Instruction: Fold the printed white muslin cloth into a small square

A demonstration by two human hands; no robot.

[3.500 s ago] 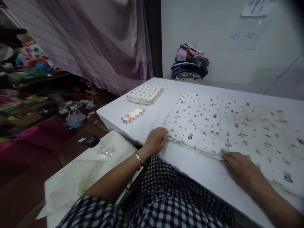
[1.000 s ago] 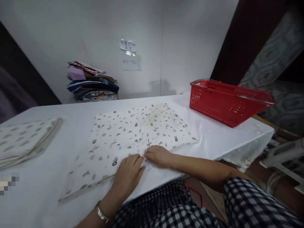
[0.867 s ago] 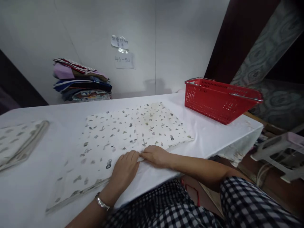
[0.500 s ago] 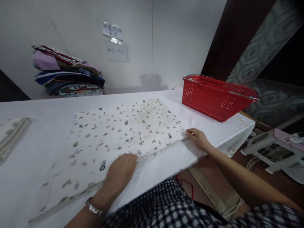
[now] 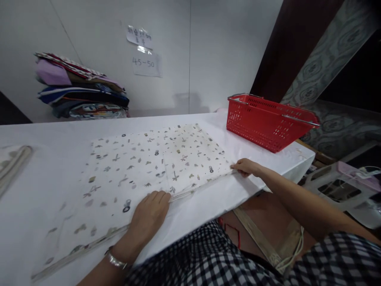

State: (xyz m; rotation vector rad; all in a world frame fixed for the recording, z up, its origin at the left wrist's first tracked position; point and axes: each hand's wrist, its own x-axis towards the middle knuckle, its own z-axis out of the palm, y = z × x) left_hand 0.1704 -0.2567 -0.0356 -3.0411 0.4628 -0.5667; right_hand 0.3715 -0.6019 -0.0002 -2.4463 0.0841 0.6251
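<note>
A white cloth with small printed figures (image 5: pixel 139 167) lies folded flat on the white table (image 5: pixel 262 159). My left hand (image 5: pixel 149 216) rests palm down on the cloth's near edge around its middle, fingers stretched out. My right hand (image 5: pixel 245 167) is at the cloth's near right corner with its fingers closed in a pinch on that corner. A silver bracelet (image 5: pixel 114 260) is on my left wrist.
A red plastic basket (image 5: pixel 268 121) stands at the table's right end. A stack of folded fabrics (image 5: pixel 80 89) sits against the back wall at left. Another folded patterned cloth (image 5: pixel 12 165) lies at the far left. A white plastic stool (image 5: pixel 342 184) stands on the floor at right.
My right hand has slid along the near edge from beside my left hand out to the right corner. My left hand has stayed on the edge. The view has turned slightly right.
</note>
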